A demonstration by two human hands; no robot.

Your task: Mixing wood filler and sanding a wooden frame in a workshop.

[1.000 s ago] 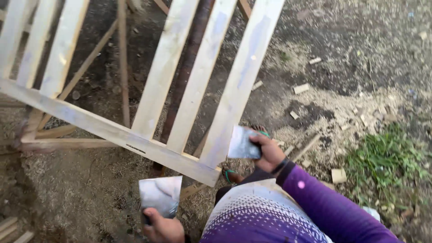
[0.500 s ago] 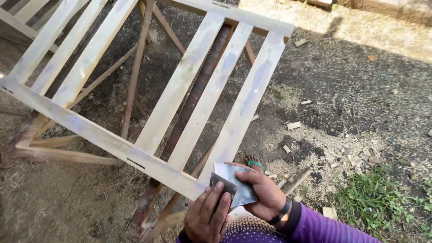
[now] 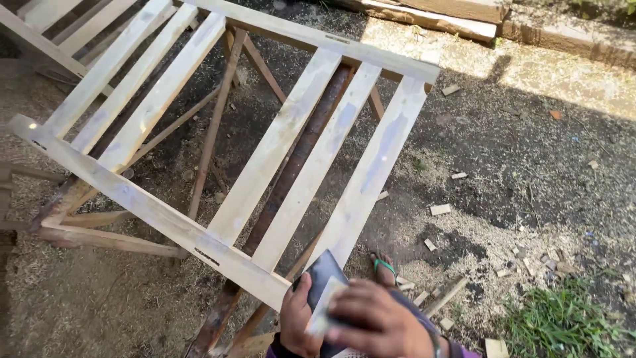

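At the far left, rough wooden trestle legs (image 3: 99,235) stand on sawdust-strewn dirt (image 3: 86,311), bearing a pale slatted wooden frame (image 3: 165,219) that runs up and to the right across the view. Its slats show grey-blue smears of filler, and a rusty metal bar (image 3: 298,156) lies under them, between two slats. Near the frame's lower corner, the left hand (image 3: 296,319) curls its fingers around a dark-faced putty knife (image 3: 321,277), holding it by the blade's lower part, with the blade's top edge touching or just beside the end of the nearest slat. Just to the right, the right hand (image 3: 377,321) is blurred; it closes on a second, lighter scraper blade (image 3: 324,308) whose edge lies against the dark blade, though how firmly it is pinched cannot be told. Beyond the hands, a foot in a green-strapped sandal (image 3: 384,266) stands on the ground. Farther right, small wood offcuts (image 3: 440,209) lie scattered over dark soil, with a tuft of grass (image 3: 563,315) at the lower right and a weathered plank (image 3: 430,16) along the sunlit top edge.
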